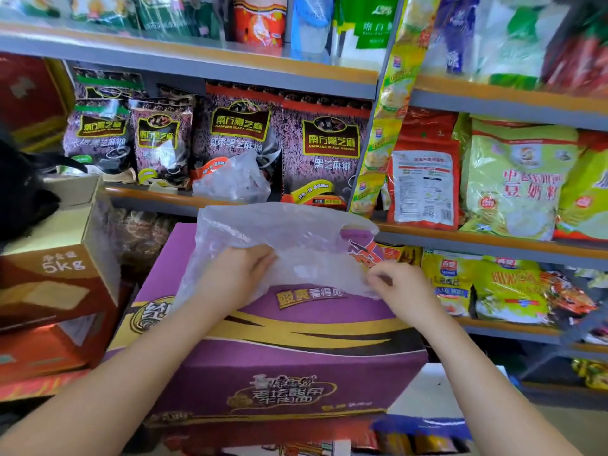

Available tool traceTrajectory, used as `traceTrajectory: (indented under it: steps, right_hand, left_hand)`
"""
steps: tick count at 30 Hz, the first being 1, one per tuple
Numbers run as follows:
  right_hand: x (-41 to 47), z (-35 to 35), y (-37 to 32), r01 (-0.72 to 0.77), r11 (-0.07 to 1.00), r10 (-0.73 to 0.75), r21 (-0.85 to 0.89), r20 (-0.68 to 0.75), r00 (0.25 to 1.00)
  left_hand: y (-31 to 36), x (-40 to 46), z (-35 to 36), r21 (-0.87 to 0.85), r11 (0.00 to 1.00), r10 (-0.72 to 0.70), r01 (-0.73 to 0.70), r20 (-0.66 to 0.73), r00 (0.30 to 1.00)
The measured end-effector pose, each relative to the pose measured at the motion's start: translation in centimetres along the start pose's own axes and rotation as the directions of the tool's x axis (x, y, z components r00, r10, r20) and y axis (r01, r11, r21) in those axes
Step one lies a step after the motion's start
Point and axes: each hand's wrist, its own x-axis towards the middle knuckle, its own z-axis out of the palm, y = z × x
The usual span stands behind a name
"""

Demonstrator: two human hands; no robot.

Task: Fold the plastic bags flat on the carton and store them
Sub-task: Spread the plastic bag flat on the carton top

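Two hands work one translucent plastic bag (289,245) spread over the top of a purple carton (279,327). The left hand (238,269) lies on the bag's near-left part, its fingers curled down and bunching the film under them, so its grip holds the bag against the carton. The right hand (399,287) pinches the bag's near-right edge between thumb and fingertips, a narrow grip closed on the film.

The bag lies just beyond both hands, reaching away from the person toward the shelf (171,195). Its long axis runs roughly left to right across the carton, and its cut-out handle sits at the far right corner. The near edge is slightly lifted and wrinkled, not yet flat. Both hands touch the bag; the right one is nearer the handle end, so a fold of that end toward the left would probably start from the right hand while the left pins the sheet.

A second plastic bag (235,181), crumpled and apparently empty, rests on the shelf behind, in front of the black sesame packets (324,149); it is well apart from both hands. I judge it to be waiting its turn. The carton is shut, so its contents cannot be seen. A brown box (62,274) marked 5kg stands to the left, its contents also hidden.
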Motion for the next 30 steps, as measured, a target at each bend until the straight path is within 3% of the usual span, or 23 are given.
traceTrajectory:
  steps: [2,5,8,10,11,13,16,17,22,24,26,28,30]
  right_hand:
    - [0.3,-0.4,-0.1,-0.139,0.933,0.160,0.332,-0.036,0.986]
    - [0.3,-1.0,-0.7,-0.293,0.485,0.336,0.824,0.134,0.932]
    - [0.0,-1.7,-0.9,-0.283,0.106,0.162,0.953,0.264,0.951]
    - [-0.4,-2.3,-0.4,-0.249,-0.018,0.062,0.968,0.250,0.966]
    - [-0.5,-2.5,0.1,-0.234,-0.031,0.037,0.972,0.235,0.971]
    - [-0.7,-2.8,1.0,-0.231,0.050,0.117,0.972,0.224,0.967]
    - [-0.9,-2.7,2.3,-0.257,0.536,0.309,0.804,0.096,0.946]
    - [-0.9,-2.6,2.8,-0.260,0.636,0.331,0.727,0.046,0.942]
    - [-1.0,-2.9,7.1,-0.288,0.890,0.386,0.354,-0.248,0.888]
    - [-1.0,-3.0,7.9,-0.369,0.915,0.395,0.162,-0.186,0.899]
    - [-1.3,-2.7,6.8,-0.318,0.946,0.314,-0.056,-0.072,0.947]
    - [-2.1,-2.5,4.0,-0.085,0.965,0.068,-0.248,-0.076,0.995]
    - [-3.0,-1.9,0.8,0.205,0.941,-0.224,-0.268,-0.042,0.974]
  left_hand:
    - [0.4,0.0,-0.6,-0.004,0.997,-0.073,0.073,-0.047,0.996]
    - [0.6,-0.2,-0.9,0.039,0.993,-0.107,0.111,-0.092,0.990]
    - [0.7,-0.9,-0.8,0.116,0.986,-0.110,0.123,-0.114,0.987]
    - [1.6,-1.4,-0.9,0.066,0.981,-0.177,0.184,-0.097,0.979]
    - [2.0,-1.7,-0.8,0.034,0.975,-0.215,0.218,-0.064,0.974]
    - [2.6,-2.5,-0.3,0.005,0.966,-0.259,0.259,0.043,0.965]
    - [2.6,-3.8,0.4,0.040,0.975,-0.222,0.219,0.178,0.959]
    - [2.4,-4.0,0.5,0.060,0.977,-0.214,0.206,0.201,0.956]
    - [0.0,-4.4,-0.1,0.178,0.959,-0.260,0.219,0.250,0.933]
    - [-0.6,-4.6,-0.5,0.187,0.963,-0.236,0.192,0.253,0.938]
    - [-0.7,-5.0,-0.6,0.146,0.978,-0.184,0.149,0.266,0.946]
    - [-0.7,-5.4,-0.4,0.100,0.992,-0.096,0.074,0.239,0.966]
    - [-0.3,-5.7,0.0,0.065,0.998,0.011,-0.024,0.197,0.980]
